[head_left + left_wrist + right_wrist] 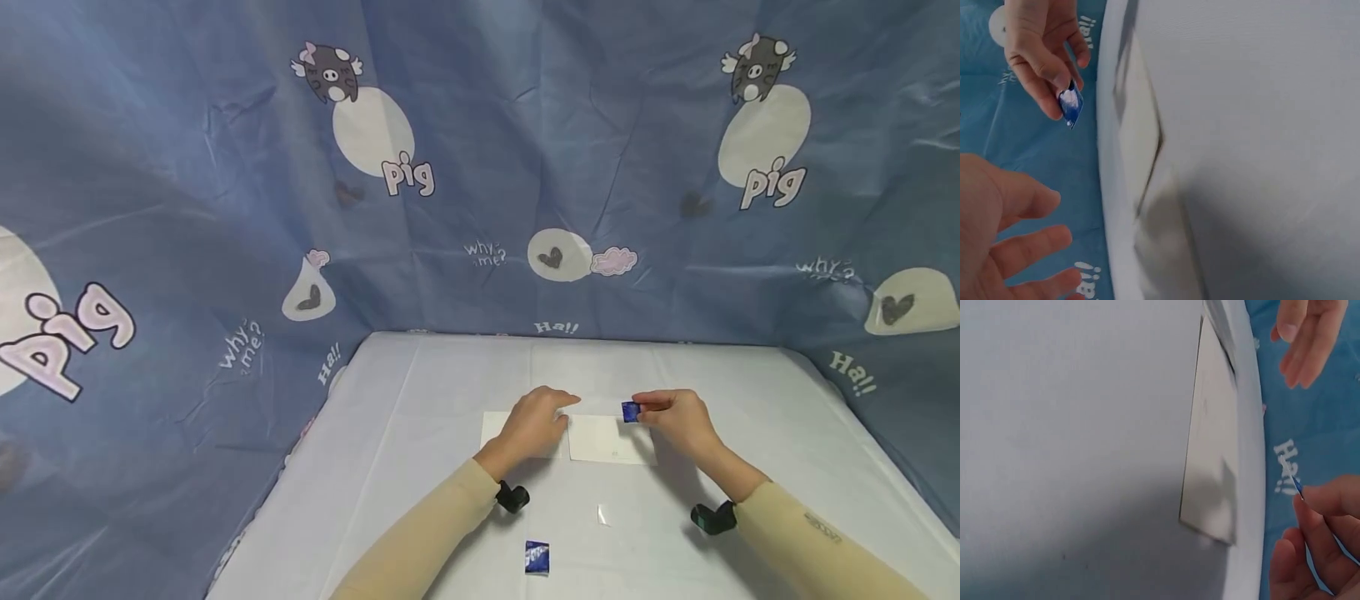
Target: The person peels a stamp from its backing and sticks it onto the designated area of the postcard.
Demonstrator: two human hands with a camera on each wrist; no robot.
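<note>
Between thumb and fingertips, my right hand [678, 419] pinches a small blue square packet [631, 412] above the right end of a white card [611, 440]. The left wrist view shows the packet [1070, 104] as shiny and thin; from the right wrist it appears edge-on. My left hand [531, 422] hovers with fingers spread and nothing held, partly hiding a second white card [492, 425]. In the left wrist view that hand [1019, 240] has its thumb and fingers apart. The two cards lie side by side on the white-covered table.
Another blue packet [537, 557] lies near the table's front, between the forearms. A small clear, glossy piece [603, 515] is on the white table cover [420, 400] below the right card. A blue printed curtain [465, 167] hangs behind and along the sides.
</note>
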